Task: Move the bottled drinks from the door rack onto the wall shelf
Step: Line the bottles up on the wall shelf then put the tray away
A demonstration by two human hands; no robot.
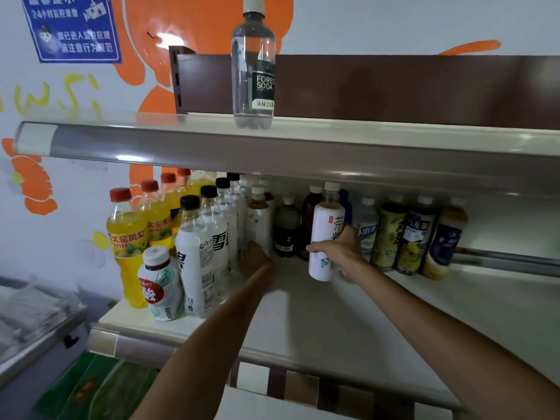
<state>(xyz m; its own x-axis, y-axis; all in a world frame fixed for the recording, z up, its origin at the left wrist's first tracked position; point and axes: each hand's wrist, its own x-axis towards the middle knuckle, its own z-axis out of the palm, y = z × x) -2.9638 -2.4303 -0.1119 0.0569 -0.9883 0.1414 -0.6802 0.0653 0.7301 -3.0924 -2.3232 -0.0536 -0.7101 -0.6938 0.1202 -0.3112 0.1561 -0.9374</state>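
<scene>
My right hand [339, 253] grips a white tea bottle [325, 234] with a white cap, held upright just above the lower wall shelf [333, 316]. My left hand [254, 257] reaches to the row of white-labelled bottles [257, 219] at the middle of that shelf; its fingers are hidden behind them. A row of black-capped clear bottles [209, 244] and yellow pineapple drinks [127, 237] stand at the left. Dark and green tea bottles [391, 234] line the back right. One clear Forest Soda bottle [254, 65] stands alone on the upper shelf [303, 144].
A small white bottle with a red label [162, 286] leans at the shelf's front left. A brown back panel [394, 86] backs the upper shelf. A grey chest freezer lid [36, 322] lies low at the left. A blue notice [72, 25] hangs on the wall.
</scene>
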